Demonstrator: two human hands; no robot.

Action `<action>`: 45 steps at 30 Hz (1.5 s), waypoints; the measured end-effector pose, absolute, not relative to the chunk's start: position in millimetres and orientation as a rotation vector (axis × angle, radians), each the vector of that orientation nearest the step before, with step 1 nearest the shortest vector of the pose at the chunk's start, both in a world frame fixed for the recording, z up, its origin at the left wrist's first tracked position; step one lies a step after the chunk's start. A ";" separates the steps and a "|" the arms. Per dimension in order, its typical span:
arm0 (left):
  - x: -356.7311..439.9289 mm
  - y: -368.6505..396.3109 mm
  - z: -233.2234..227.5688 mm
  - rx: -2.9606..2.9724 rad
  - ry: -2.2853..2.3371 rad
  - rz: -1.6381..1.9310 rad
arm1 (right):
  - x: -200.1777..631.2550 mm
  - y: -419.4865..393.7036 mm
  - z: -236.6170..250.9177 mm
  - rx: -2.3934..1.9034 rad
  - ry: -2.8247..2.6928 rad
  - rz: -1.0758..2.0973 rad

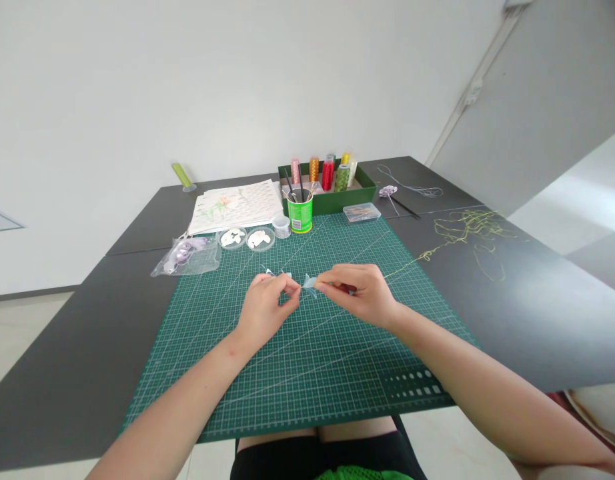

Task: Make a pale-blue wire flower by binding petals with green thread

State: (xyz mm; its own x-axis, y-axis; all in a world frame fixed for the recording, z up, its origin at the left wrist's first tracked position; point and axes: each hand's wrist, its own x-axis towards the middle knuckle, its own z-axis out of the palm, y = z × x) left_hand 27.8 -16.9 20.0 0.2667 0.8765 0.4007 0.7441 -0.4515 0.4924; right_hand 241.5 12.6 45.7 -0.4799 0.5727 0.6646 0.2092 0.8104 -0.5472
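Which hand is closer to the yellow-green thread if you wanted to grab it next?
The right hand, probably. The tangled yellow-green thread lies on its side, its tail running toward it. The left hand is farther away, and both pinch a small blue piece.

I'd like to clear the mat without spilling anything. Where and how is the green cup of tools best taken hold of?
Grip the green cup around its label-wrapped side wall, coming from the near, mat side. It stands upright with tools sticking out of its open top, and the green box stands close behind, so probably neither top nor rear suits.
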 end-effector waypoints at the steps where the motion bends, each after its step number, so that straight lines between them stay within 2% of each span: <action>1: 29.8 -18.5 19.7 2.329 1.492 0.932 | 242.3 13.3 46.1 -0.595 -2.052 0.483; 20: 44.1 -36.0 25.6 2.456 1.166 0.898 | 245.8 21.3 41.0 -0.773 -2.013 0.431; 32: 43.6 -43.4 28.9 2.526 1.033 1.040 | 242.1 35.6 24.7 -0.799 -2.064 0.661; 45: 34.5 -40.7 40.7 2.214 1.456 1.308 | 234.0 36.6 15.2 -0.959 -2.265 0.957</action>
